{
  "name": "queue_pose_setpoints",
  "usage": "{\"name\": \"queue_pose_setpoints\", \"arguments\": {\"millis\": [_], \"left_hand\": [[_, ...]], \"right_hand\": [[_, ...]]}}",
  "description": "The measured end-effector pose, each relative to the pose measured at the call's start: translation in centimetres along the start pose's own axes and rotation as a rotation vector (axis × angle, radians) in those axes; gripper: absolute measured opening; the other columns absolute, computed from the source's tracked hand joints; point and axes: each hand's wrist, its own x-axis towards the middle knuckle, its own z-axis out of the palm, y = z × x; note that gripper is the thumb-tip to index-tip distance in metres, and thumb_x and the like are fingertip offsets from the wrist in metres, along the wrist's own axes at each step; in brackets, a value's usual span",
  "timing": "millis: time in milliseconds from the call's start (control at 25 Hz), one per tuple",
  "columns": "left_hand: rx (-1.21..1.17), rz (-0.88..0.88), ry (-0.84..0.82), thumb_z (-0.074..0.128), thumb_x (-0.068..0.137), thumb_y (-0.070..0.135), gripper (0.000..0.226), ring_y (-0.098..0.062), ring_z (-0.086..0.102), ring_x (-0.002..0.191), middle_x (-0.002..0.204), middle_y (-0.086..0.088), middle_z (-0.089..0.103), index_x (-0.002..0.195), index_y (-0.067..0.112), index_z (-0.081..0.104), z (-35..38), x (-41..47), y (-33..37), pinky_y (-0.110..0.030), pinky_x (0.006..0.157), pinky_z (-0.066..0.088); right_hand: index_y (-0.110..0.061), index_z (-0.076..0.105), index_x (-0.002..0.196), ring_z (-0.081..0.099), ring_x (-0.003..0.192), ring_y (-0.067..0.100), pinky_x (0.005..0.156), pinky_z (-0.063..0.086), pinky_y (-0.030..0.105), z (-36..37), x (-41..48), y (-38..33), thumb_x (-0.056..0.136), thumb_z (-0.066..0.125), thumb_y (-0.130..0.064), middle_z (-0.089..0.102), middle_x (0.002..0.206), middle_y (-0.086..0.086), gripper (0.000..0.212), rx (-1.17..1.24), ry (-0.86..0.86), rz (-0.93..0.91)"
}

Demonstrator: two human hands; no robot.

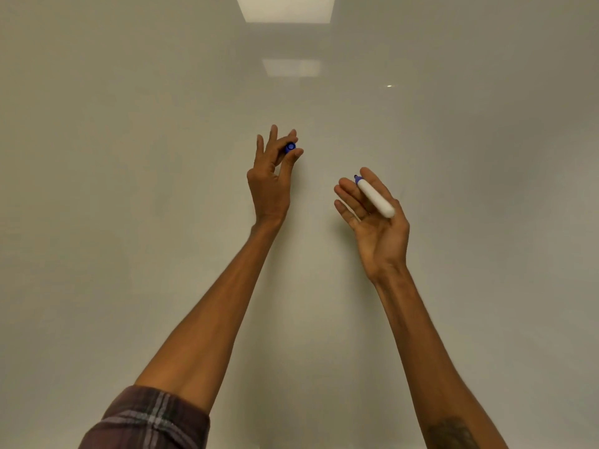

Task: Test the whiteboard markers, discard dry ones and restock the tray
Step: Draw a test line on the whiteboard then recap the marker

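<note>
Both my arms are raised in front of a blank whiteboard [129,124]. My left hand [270,176] pinches a small blue marker cap [290,147] between thumb and fingertips, its other fingers spread. My right hand [372,218] is palm up, fingers loosely extended. An uncapped white marker [376,197] with a blue tip lies across those fingers, tip pointing up and left toward the board. The two hands are apart, the cap up and left of the marker tip. The marker tip is not touching the board as far as I can tell.
The whiteboard fills the whole view and shows reflections of two ceiling lights [285,8] near the top centre. No writing is visible on it. No tray or other markers are in view.
</note>
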Motion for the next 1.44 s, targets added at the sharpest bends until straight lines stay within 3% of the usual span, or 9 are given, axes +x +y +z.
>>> {"name": "queue_pose_setpoints", "arguments": {"millis": [120,200,360,480,600,880,1000,1200,1440], "left_hand": [[0.014,-0.020,-0.030,0.066,0.092,0.022,0.037,-0.032,0.042,0.140,0.138,-0.014,0.058,0.125,0.005,0.065,0.3,-0.7,-2.0,-0.018,0.118,0.025],[0.043,-0.029,-0.035,0.066,0.092,0.022,0.039,-0.031,0.037,0.143,0.144,-0.012,0.053,0.127,0.006,0.064,0.5,-1.3,-3.0,-0.022,0.118,0.028],[0.215,0.105,0.002,0.057,0.096,0.032,0.043,-0.033,0.039,0.141,0.144,-0.014,0.052,0.130,0.006,0.063,0.9,-1.5,-4.5,-0.028,0.116,0.035],[0.266,0.174,0.026,0.053,0.098,0.030,0.042,-0.027,0.036,0.142,0.145,-0.012,0.050,0.132,0.006,0.060,1.1,-1.8,-4.7,-0.044,0.111,0.042],[0.268,0.234,0.037,0.053,0.099,0.025,0.040,-0.011,0.029,0.143,0.145,-0.007,0.046,0.133,0.004,0.058,1.1,-1.7,-4.9,-0.048,0.112,0.040],[0.281,0.238,0.039,0.051,0.100,0.027,0.041,-0.007,0.026,0.143,0.145,-0.012,0.050,0.133,0.004,0.058,1.1,-1.7,-5.2,-0.048,0.113,0.039],[0.276,0.260,0.049,0.051,0.100,0.025,0.040,-0.004,0.024,0.145,0.143,-0.008,0.049,0.132,0.002,0.059,1.0,-1.6,-4.9,-0.048,0.112,0.040],[0.247,0.203,0.031,0.048,0.100,0.029,0.043,-0.006,0.025,0.142,0.144,-0.016,0.050,0.134,0.003,0.056,0.9,-1.8,-5.1,-0.051,0.111,0.041],[0.249,0.195,0.042,0.052,0.099,0.025,0.043,-0.001,0.022,0.142,0.145,-0.015,0.050,0.137,0.005,0.054,1.0,-1.9,-5.1,-0.049,0.111,0.041]], "right_hand": [[-0.016,0.052,0.135,0.060,0.122,0.033,0.098,0.049,0.045,-0.6,0.7,0.3,0.102,0.041,-0.005,0.063,0.130,0.013,0.036,-0.022,-0.022,-0.059],[-0.017,0.052,0.132,0.063,0.113,0.029,0.092,0.052,0.041,-0.6,1.2,0.9,0.102,0.047,-0.012,0.063,0.129,0.014,0.031,-0.076,0.003,-0.100],[-0.006,0.058,0.118,0.061,0.079,0.021,0.072,0.050,0.035,-0.2,2.8,2.0,0.103,0.039,-0.028,0.066,0.099,0.016,0.033,-0.233,0.101,-0.186],[-0.004,0.063,0.113,0.057,0.068,0.021,0.064,0.049,0.033,0.7,4.8,2.9,0.102,0.046,-0.020,0.065,0.084,0.013,0.026,-0.453,0.177,-0.264],[-0.006,0.060,0.115,0.065,0.071,0.020,0.064,0.055,0.032,2.1,6.6,3.2,0.095,0.058,-0.018,0.071,0.090,0.011,0.023,-0.588,0.196,-0.352],[-0.003,0.069,0.111,0.067,0.082,0.012,0.071,0.058,0.035,3.4,10.4,3.4,0.093,0.065,-0.018,0.072,0.097,0.004,0.024,-0.947,0.227,-0.725],[-0.002,0.069,0.112,0.067,0.081,0.014,0.072,0.057,0.035,2.6,10.2,4.4,0.092,0.065,-0.018,0.071,0.096,0.005,0.025,-1.094,0.164,-0.772],[-0.008,0.070,0.109,0.064,0.074,0.015,0.065,0.055,0.036,0.1,5.0,8.1,0.090,0.064,-0.031,0.071,0.091,0.002,0.031,-1.265,0.278,-0.745],[-0.012,0.072,0.106,0.067,0.078,0.010,0.068,0.056,0.038,1.6,6.5,5.1,0.089,0.066,-0.022,0.072,0.091,-0.003,0.021,-0.979,0.330,-0.642]]}}
